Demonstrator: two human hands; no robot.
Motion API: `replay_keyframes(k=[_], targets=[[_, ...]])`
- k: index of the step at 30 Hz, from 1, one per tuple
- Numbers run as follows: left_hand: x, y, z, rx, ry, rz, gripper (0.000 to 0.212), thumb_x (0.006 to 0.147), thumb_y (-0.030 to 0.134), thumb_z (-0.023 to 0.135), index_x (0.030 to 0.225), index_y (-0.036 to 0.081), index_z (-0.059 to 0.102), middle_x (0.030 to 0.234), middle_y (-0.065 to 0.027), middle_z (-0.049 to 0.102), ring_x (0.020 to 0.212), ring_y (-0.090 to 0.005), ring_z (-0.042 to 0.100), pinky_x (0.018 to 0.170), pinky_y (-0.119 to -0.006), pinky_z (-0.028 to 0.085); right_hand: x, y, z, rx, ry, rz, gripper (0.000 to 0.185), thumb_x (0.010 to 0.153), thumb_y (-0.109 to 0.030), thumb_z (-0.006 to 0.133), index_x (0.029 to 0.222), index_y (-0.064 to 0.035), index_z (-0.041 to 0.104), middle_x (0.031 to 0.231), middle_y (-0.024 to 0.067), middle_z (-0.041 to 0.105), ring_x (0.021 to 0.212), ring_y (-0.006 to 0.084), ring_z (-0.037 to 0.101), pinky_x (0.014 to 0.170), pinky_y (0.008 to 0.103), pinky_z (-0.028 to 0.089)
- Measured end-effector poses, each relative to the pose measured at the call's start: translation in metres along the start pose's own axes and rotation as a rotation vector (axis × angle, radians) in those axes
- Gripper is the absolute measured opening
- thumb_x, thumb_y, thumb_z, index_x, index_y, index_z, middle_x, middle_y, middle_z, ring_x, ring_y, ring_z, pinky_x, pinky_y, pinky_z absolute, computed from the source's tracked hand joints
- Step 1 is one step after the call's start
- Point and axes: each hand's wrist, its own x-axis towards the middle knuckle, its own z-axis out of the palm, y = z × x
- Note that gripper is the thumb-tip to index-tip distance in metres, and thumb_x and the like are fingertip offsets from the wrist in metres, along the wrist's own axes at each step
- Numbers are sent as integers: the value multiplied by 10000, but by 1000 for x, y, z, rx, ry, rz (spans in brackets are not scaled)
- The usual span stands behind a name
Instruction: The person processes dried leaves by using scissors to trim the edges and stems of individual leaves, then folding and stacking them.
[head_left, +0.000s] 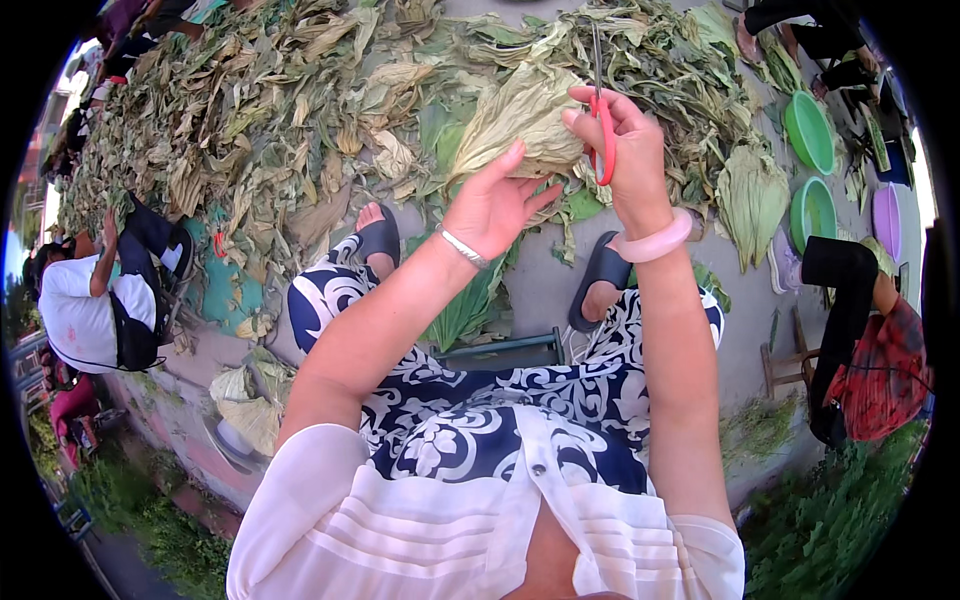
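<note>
My left hand (496, 206) is palm up at the near edge of a large dried, pale green-yellow leaf (517, 112), its thumb and fingers spread; whether they touch the leaf is unclear. My right hand (630, 146), at the leaf's right side, holds scissors (604, 142) by their red handles, metal blades pointing away from me. Its thumb and a fingertip are at the leaf's right edge; whether they pinch it is hard to see. Beyond both hands spreads a thick heap of dried leaves (300, 97). A greener leaf bundle (465, 319) lies between my feet.
One person in a white shirt (82, 307) sits at the left, near other red-handled scissors (219, 243). Another in red and black (877, 375) sits at the right. Two green basins (810, 133) and a purple basin (887, 221) stand at the right. A dark stool frame (510, 349) is before my lap.
</note>
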Motion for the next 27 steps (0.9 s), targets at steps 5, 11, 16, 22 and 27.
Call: replay_keyframes(k=[5,11,16,22,27], targets=[[8,15,-2,157,43,65,457,928,250,620,1323,64,485,1265,-84,583,1205,-227,527,1054,-444,386,1,4,2,-50,-7,-42,358,817,-114,762,1123,11,624,875,22,677,747,54,588,646,187,463],[17,29,-7,147,266,255,394,902,141,657,1265,49,538,1211,-66,609,1094,-211,593,924,-420,482,-4,-1,13,-54,21,4,393,825,-189,773,1122,17,618,864,39,680,754,83,628,642,200,470],[25,52,-21,81,341,408,433,919,149,636,1309,50,476,1251,-92,581,1151,-264,559,1053,-457,412,-16,4,23,-104,-102,112,425,846,-261,756,1122,27,610,898,64,676,764,106,640,658,216,481],[25,65,-22,-11,400,515,391,872,134,706,1223,67,547,1166,-56,620,1036,-225,608,915,-400,493,-29,41,38,-146,-274,143,514,842,-365,753,1128,36,608,904,64,647,821,109,585,720,244,483],[23,59,-17,-22,417,499,356,889,140,684,1206,57,545,1138,-70,629,1045,-242,607,928,-400,496,-30,47,43,-183,-294,149,522,840,-408,740,1107,27,627,857,48,635,770,108,565,691,249,466]])
